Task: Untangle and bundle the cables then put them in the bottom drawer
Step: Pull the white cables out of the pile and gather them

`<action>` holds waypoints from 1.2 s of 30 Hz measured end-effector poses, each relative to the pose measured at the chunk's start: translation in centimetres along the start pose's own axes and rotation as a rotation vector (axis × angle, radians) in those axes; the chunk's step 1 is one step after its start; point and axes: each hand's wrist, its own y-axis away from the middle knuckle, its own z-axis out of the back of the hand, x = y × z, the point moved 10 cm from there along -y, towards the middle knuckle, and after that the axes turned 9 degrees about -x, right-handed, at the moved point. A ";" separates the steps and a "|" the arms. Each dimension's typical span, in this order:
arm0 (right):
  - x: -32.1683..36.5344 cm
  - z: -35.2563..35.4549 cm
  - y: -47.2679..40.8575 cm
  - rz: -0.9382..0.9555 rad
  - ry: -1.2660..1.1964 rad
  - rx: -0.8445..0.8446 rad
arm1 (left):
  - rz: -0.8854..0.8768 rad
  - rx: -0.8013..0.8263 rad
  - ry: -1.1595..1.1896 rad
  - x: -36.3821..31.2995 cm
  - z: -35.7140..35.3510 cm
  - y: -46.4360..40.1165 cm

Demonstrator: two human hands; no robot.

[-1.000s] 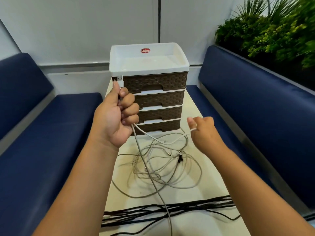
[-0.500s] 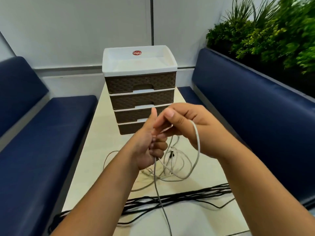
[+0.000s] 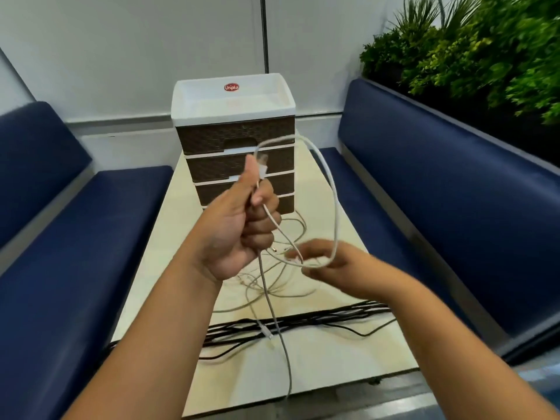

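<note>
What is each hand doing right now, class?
Left hand: fist closed round the white cable, thumb up.
Right hand: blurred; the cable's loop passes by its fingers, grip cannot be told.

just one view here, a wide-angle head cam looking forward and down along a narrow cream table (image 3: 318, 356) from its near end, close enough that both forearms fill the lower frame, with the left hand (image 3: 239, 222) and right hand (image 3: 330, 268) up around the middle. it faces a white-topped drawer unit (image 3: 233, 122) at the far end against a pale wall, blue benches (image 3: 91, 237) run down both sides and there's greenery (image 3: 472, 47) in the top right corner; straight lines bow near the edges from the lens
</note>
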 end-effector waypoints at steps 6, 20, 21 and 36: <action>-2.2 -4.9 4.9 -0.059 -0.254 0.252 | 0.007 -0.100 -0.089 -0.5 -0.7 2.1; -0.6 -1.6 9.8 -0.194 -0.744 0.207 | 0.241 -0.130 -0.634 10.6 -1.1 7.6; -0.9 -2.3 10.2 -0.229 -0.802 0.237 | 0.194 -0.176 -0.679 10.2 -0.7 7.6; -12.7 -8.1 14.3 -0.695 0.005 0.392 | 0.055 -0.325 -0.512 8.9 0.9 9.4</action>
